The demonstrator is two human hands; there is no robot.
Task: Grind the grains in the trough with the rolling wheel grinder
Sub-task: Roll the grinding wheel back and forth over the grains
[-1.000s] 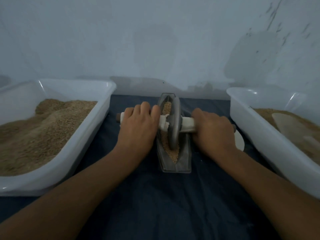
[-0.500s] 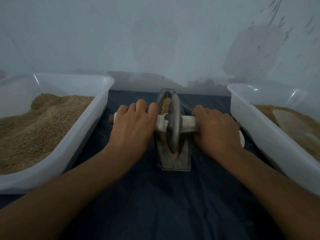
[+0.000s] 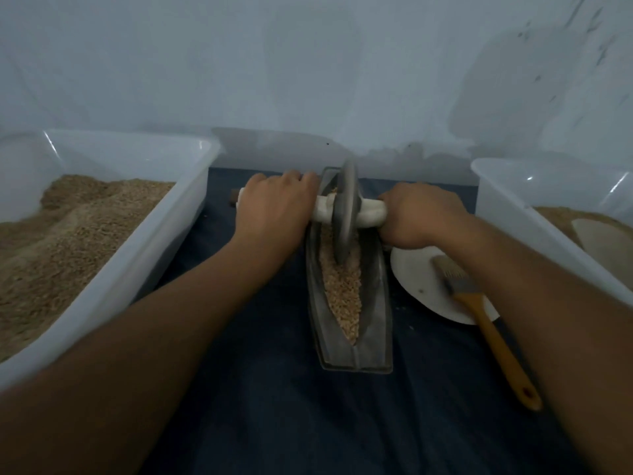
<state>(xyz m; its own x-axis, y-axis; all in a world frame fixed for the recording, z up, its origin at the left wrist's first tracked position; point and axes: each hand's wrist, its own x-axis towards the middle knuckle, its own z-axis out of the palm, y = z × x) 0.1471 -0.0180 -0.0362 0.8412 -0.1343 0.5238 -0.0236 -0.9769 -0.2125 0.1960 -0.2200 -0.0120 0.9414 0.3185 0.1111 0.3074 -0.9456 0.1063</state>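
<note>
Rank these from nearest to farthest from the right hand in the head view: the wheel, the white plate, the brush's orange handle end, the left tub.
1. white plate: just under the right hand, toward the camera.
2. wheel: on the hand's left, in the trough; too close to the plate to call firmly.
3. brush handle end: near the camera.
4. left tub: across, beyond the left hand.

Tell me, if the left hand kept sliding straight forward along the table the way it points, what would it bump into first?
Probably the pale wall behind the table; nothing shows between the left hand and it, though depth is unclear.
</note>
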